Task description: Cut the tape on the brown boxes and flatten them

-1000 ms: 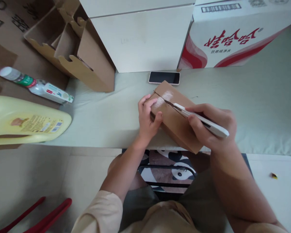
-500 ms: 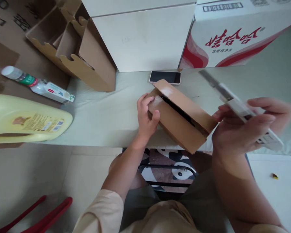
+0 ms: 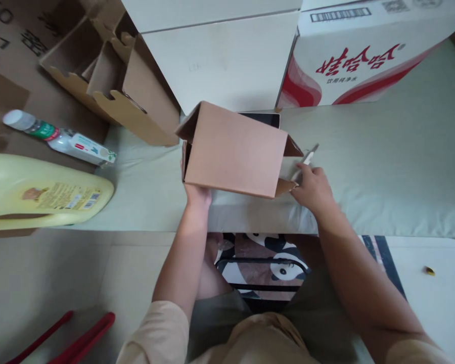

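A brown cardboard box [image 3: 237, 151] is held above the pale green cloth surface, its broad plain side facing up and its flaps loose at both ends. My left hand [image 3: 197, 191] supports it from the lower left corner, most of the fingers hidden behind the cardboard. At the right end, my right hand [image 3: 314, 188] is closed around a white utility knife [image 3: 307, 157], whose tip points up and right. The fingers of that hand also touch a lower flap of the box. Behind the box lies a phone [image 3: 263, 119], partly covered.
White cartons [image 3: 220, 60] and a red-and-white carton [image 3: 352, 65] stand at the back. Cardboard holders [image 3: 151, 96], a clear bottle [image 3: 66, 139] and a yellow jug [image 3: 45, 189] are on the left. Red bars [image 3: 83, 338] show at lower left. The surface's front edge faces my lap.
The box has turned over, its broad side now up, and shifted left over part of the phone. My right hand has lowered with the utility knife to the box's right end.
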The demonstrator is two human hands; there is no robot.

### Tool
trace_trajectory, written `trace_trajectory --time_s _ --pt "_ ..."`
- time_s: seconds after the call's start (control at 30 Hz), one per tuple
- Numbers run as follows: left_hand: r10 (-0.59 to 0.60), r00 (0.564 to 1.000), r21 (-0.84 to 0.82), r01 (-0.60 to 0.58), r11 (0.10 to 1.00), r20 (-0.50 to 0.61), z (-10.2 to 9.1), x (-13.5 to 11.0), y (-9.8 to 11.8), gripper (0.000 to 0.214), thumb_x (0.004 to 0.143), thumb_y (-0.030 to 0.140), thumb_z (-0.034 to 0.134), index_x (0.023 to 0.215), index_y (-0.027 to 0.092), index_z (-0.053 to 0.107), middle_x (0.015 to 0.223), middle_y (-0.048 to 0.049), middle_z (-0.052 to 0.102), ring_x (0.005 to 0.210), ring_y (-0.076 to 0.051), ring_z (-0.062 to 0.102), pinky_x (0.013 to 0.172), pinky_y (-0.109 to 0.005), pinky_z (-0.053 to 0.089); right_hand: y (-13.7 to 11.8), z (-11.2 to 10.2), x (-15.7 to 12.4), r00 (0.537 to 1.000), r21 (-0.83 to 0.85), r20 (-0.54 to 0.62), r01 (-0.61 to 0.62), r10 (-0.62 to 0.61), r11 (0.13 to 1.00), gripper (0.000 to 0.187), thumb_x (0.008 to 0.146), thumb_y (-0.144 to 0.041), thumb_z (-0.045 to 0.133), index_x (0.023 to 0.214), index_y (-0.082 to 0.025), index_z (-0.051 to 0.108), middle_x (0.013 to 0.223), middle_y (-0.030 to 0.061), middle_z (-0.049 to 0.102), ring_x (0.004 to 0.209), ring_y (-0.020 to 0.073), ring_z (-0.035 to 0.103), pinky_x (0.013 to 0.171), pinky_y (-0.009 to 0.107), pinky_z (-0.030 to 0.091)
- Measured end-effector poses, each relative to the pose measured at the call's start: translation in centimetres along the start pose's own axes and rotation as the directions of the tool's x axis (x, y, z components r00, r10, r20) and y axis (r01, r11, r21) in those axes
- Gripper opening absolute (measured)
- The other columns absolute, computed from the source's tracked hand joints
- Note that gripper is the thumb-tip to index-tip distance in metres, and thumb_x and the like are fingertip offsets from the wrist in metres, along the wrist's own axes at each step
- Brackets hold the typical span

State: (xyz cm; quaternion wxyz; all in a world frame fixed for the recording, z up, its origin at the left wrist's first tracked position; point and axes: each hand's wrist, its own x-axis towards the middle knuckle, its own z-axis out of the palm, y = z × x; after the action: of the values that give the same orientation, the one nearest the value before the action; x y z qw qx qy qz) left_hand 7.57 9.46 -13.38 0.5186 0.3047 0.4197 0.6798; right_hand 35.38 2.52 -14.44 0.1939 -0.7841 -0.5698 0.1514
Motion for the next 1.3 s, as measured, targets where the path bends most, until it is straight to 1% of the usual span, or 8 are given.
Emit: trace_trajectory --time_s 0.1,0.23,0.43,0.6,0.77,1.0,1.17,1.3 --pt "-0.007 0.999 -0.052 0.004 0.999 -0.049 1.2 -0.5 0.7 0.052 0.082 0.062 0.075 0.127 0.036 0.069 0.138 -0.0020 0.070 0.131 -0.029 0.064 0.096 -0.039 0.059 -0.6 0.4 -0.3 0.974 0.116 -0.090 0.220 -0.210 0.969 0.073 0.078 -0.047 0.071 0.142 -0.014 0.059 0.146 0.0283 0.053 0.138 0.0478 0.052 0.113 0.069 0.043" --pt "-0.198 0.974 0.010 0.200 0.980 -0.111 1.1 -0.5 0.4 0.063 0.073 0.072 0.075 0.123 0.033 0.070 0.118 -0.0054 0.074 0.113 -0.028 0.069 0.076 -0.033 0.057 -1.7 0.8 -0.4 0.838 0.423 -0.118 0.529 -0.533 0.736 0.065 0.085 -0.050 0.069 0.141 -0.020 0.057 0.148 0.0204 0.059 0.142 0.0377 0.055 0.118 0.060 0.046" --pt "-0.226 0.973 0.175 0.229 0.958 -0.033 -0.3 0.0 -1.1 0.041 0.079 0.064 0.071 0.091 0.024 0.067 0.084 -0.0029 0.065 0.076 -0.018 0.062 0.059 -0.026 0.044 -2.6 0.5 -0.9 0.918 0.632 -0.242 0.394 -0.313 0.667 0.039 0.098 -0.055 0.057 0.122 -0.024 0.063 0.118 0.0125 0.072 0.114 0.0314 0.070 0.104 0.055 0.057" --pt "-0.114 0.981 0.248 0.073 0.966 0.156 -0.1 -0.4 -0.7 0.048 0.068 0.063 0.085 0.078 0.022 0.062 0.076 0.0002 0.057 0.068 -0.013 0.051 0.059 -0.026 0.039 -2.6 -0.6 -0.7 0.912 0.671 -0.392 0.373 -0.120 0.641 0.037 0.098 -0.058 0.055 0.117 -0.027 0.062 0.114 0.0102 0.070 0.111 0.0293 0.069 0.100 0.053 0.058" --pt "0.033 0.976 0.245 -0.086 0.966 0.214 0.3 -0.7 -0.2 0.062 0.057 0.065 0.095 0.074 0.023 0.053 0.066 0.0065 0.043 0.061 -0.010 0.042 0.063 -0.025 0.040 -1.9 -0.2 -0.1 0.950 0.741 -0.311 0.244 -0.002 0.626 0.035 0.099 -0.054 0.048 0.117 -0.027 0.060 0.111 0.0097 0.070 0.108 0.0278 0.070 0.092 0.051 0.061" --pt "0.092 0.995 0.244 -0.098 0.965 0.035 0.0 -0.4 0.3 0.066 0.054 0.063 0.097 0.078 0.021 0.052 0.072 0.0058 0.053 0.065 -0.007 0.049 0.063 -0.023 0.041 -1.2 0.4 0.1 0.975 0.795 -0.145 0.217 -0.169 0.567 0.028 0.080 -0.045 0.062 0.099 -0.025 0.065 0.103 0.0057 0.072 0.106 0.0291 0.070 0.101 0.056 0.058" --pt "0.032 0.998 0.260 -0.017 0.966 -0.055 0.0 -0.4 1.0 0.072 0.050 0.070 0.095 0.072 0.022 0.046 0.065 0.0071 0.050 0.054 -0.006 0.043 0.045 -0.021 0.027 -0.4 0.0 0.0 0.905 0.784 -0.015 0.276 -0.426 0.557 0.088 0.071 -0.060 0.070 0.149 -0.029 0.043 0.158 0.0102 0.050 0.152 0.0352 0.044 0.126 0.058 0.040" --pt "0.029 0.993 0.283 0.005 0.959 -0.118 -0.3 -0.1 1.1 0.074 0.048 0.074 0.093 0.072 0.022 0.046 0.062 0.0081 0.046 0.050 -0.005 0.037 0.041 -0.024 0.017 -0.2 -0.1 -0.5 0.851 0.778 0.029 0.310 -0.524 0.547 0.103 0.074 -0.060 0.073 0.160 -0.030 0.025 0.168 0.0099 0.038 0.160 0.0333 0.033 0.132 0.056 0.030"
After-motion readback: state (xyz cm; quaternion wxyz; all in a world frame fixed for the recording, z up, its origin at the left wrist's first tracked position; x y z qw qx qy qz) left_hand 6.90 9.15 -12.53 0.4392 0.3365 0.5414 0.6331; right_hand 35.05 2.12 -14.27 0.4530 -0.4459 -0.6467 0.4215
